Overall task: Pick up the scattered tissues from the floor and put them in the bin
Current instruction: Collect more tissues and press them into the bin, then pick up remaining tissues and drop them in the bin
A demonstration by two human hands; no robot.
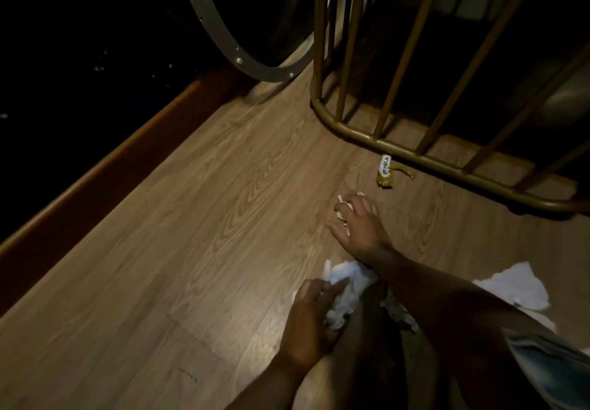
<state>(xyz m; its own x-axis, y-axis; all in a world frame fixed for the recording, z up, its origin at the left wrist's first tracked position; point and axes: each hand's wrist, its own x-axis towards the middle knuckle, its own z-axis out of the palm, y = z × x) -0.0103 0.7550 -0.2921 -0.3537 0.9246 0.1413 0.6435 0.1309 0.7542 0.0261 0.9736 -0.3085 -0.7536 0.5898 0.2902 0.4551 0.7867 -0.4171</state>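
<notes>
My left hand (pixel 311 317) is closed around a crumpled wad of white tissues (pixel 343 291), held low over the wooden floor (pixel 191 218). Farther out, my right hand (pixel 359 223) lies spread over a small white tissue (pixel 342 205) on the floor, fingers apart and touching it; only the tissue's edges show past the fingers. Another flat white tissue (pixel 514 290) lies on the floor to the right, behind my right forearm. No bin is in view.
A brass-coloured barred metal frame (pixel 383 144) stands just beyond my right hand. A yellow and white wrapper (pixel 385 170) lies against its base rail. A round metal hoop (pixel 252 68) leans at the back. A wooden skirting edge (pixel 95 170) runs along the left.
</notes>
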